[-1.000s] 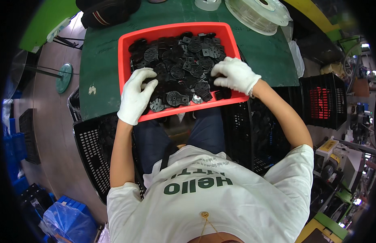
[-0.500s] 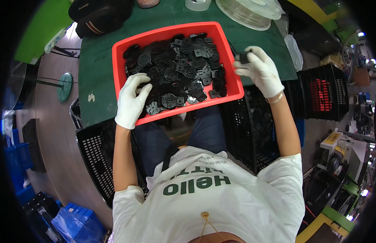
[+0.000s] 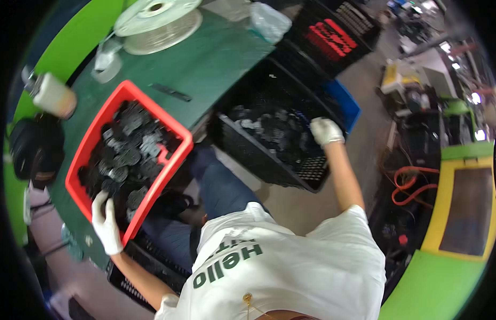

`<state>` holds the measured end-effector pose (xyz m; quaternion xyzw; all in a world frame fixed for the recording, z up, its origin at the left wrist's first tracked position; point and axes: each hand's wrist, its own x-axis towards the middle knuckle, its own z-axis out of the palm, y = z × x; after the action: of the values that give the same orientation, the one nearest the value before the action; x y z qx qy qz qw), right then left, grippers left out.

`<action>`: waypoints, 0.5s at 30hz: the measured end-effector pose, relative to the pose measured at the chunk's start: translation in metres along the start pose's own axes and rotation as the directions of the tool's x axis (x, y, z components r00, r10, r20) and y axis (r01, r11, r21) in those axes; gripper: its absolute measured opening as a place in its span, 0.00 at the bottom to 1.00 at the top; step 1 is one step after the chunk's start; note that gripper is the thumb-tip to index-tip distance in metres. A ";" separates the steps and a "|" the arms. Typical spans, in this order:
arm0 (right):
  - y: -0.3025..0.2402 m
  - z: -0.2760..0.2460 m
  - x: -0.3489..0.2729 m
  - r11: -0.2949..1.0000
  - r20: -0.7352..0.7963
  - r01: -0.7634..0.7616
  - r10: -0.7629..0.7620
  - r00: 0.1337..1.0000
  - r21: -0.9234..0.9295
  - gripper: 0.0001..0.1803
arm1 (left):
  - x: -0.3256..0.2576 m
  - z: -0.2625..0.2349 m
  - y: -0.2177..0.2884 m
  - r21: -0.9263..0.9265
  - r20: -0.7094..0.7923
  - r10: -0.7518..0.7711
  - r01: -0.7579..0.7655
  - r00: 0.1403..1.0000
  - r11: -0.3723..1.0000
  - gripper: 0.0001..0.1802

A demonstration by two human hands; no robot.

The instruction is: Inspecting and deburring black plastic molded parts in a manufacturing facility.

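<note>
Parts lie in a tray on the table — crate to its right, spool behind it.

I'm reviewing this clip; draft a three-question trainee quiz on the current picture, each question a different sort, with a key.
1. Open: where is the left hand?
2. True or false: the right hand is above the red tray.
3. Choose: the table under the pale spool is A. white, B. green, C. blue.

Key:
1. At the lower-left side of the red tray, fingers over its rim.
2. False; it is at the black crate.
3. B.
</note>
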<state>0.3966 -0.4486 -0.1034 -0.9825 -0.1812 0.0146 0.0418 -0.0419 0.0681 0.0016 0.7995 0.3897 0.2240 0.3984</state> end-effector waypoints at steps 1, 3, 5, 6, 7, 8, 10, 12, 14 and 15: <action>0.035 -0.017 0.022 0.851 -0.014 0.355 -0.391 0.920 -0.386 0.10 | -0.002 -0.002 0.000 0.034 -0.001 -0.023 0.023 1.000 0.999 0.14; 0.094 -0.036 0.048 0.875 -0.078 0.194 -0.253 0.964 -0.443 0.10 | -0.005 0.000 -0.002 0.013 -0.031 0.065 -0.064 0.997 0.998 0.16; 0.131 -0.013 0.075 0.850 -0.086 -0.154 0.227 0.970 0.504 0.31 | -0.004 0.001 -0.004 -0.115 -0.085 0.008 -0.018 0.996 0.993 0.22; 0.143 -0.003 0.092 0.915 -0.019 -0.326 0.340 0.940 0.240 0.33 | -0.006 0.000 -0.005 -0.174 -0.103 -0.028 0.010 0.994 0.985 0.23; 0.141 0.018 0.112 0.424 0.165 -0.355 0.422 0.891 0.833 0.30 | -0.005 0.004 -0.004 -0.266 -0.097 -0.061 0.033 0.993 0.963 0.25; 0.126 0.030 0.124 -0.334 0.365 -0.207 0.531 0.764 0.919 0.27 | -0.004 0.002 -0.008 -0.247 -0.099 -0.086 0.059 0.991 0.967 0.26; 0.065 0.031 0.137 -0.425 0.405 -0.249 0.328 0.853 0.870 0.25 | -0.004 0.003 -0.008 -0.224 -0.090 -0.103 0.081 0.991 0.971 0.26; -0.033 0.007 0.124 -0.201 0.232 -0.214 0.070 0.970 0.956 0.24 | -0.005 0.002 -0.009 -0.153 -0.090 -0.122 0.107 0.988 0.982 0.28; -0.141 -0.038 0.097 -0.127 0.011 -0.058 -0.341 0.940 0.990 0.22 | -0.005 0.002 -0.009 -0.134 -0.084 -0.140 0.128 0.987 0.983 0.27; -0.196 -0.058 0.083 0.085 -0.018 0.052 -0.357 0.934 0.995 0.21 | -0.004 0.002 -0.008 -0.135 -0.086 -0.136 0.124 0.987 0.983 0.27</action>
<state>0.4070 -0.2411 -0.0293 -0.6599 -0.2652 0.2379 0.6615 -0.0467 0.0667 -0.0062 0.7333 0.4443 0.2602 0.4441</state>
